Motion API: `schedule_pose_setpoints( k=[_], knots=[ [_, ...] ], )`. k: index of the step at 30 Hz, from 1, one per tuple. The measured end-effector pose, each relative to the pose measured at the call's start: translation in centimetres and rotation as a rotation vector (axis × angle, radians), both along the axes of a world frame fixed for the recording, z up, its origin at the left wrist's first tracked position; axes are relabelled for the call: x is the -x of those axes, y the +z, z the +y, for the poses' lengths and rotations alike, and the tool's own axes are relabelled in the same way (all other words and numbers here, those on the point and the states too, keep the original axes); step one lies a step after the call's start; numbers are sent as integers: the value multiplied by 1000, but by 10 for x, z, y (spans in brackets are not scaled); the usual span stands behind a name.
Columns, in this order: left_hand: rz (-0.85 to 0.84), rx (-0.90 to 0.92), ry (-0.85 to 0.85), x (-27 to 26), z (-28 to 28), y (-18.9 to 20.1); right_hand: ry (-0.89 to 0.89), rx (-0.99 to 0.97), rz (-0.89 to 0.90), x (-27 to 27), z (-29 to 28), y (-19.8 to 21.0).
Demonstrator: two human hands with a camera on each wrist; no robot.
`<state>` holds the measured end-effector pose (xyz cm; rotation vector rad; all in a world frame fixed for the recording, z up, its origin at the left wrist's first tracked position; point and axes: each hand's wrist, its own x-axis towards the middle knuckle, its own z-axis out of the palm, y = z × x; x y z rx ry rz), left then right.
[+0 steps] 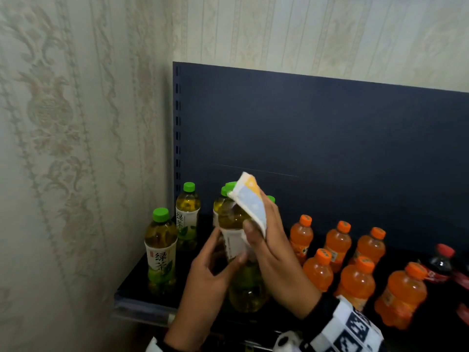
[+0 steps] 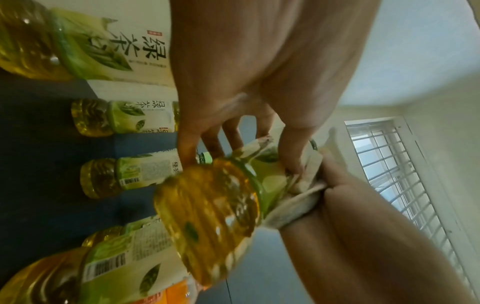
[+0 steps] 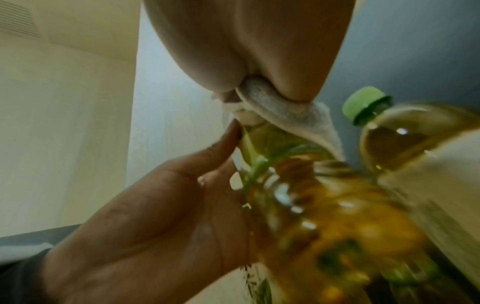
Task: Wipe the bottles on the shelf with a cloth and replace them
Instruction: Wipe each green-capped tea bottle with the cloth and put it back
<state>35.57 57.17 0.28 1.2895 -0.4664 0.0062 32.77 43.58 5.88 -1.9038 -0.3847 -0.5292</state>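
Note:
A green tea bottle [image 1: 237, 222] with a white label and yellow liquid is lifted off the shelf and tilted. My left hand [image 1: 228, 250] grips it around the label, thumb in front. My right hand [image 1: 261, 232] holds a folded white, blue and orange cloth [image 1: 251, 199] against the bottle's upper part, near the cap. In the left wrist view the bottle's base [image 2: 207, 209] faces the camera, my left hand's fingers [image 2: 187, 148] are on its side and the cloth [image 2: 293, 205] is wedged under my right hand [image 2: 363, 236]. The right wrist view shows the cloth [image 3: 272, 107] on the bottle [image 3: 311, 205].
More green tea bottles [image 1: 160, 247] stand at the shelf's left end beside the wallpapered wall. Several orange soda bottles [image 1: 355, 280] fill the right, with a dark red-capped bottle [image 1: 440, 262] beyond. The dark back panel [image 1: 330, 148] rises behind; the shelf's front edge [image 1: 142, 302] is near me.

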Motion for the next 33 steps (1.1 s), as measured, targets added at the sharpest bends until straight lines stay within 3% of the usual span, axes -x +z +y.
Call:
schedule_pose_setpoints(
  k=[4, 9, 13, 17, 20, 23, 29, 33],
  knots=[
    [39, 74, 70, -2, 4, 0, 32, 219, -91, 6, 3, -3],
    [210, 341, 202, -18, 27, 0, 51, 521, -30, 26, -4, -38],
    [239, 408, 142, -18, 29, -2, 95, 455, -19, 29, -9, -41],
    [272, 339, -71, -8, 12, -9, 127, 327, -11, 17, 2, -16],
    [321, 406, -161, -8, 4, -9, 131, 266, 8, 4, 5, 7],
    [329, 468, -145, -13, 6, -8, 145, 233, 47, 1, 3, 14],
    [352, 562, 23, -22, 31, 0, 245, 262, 82, 37, -10, -33],
    [324, 588, 58, -17, 27, 8, 210, 211, 103, 49, -8, -42]
  ],
)
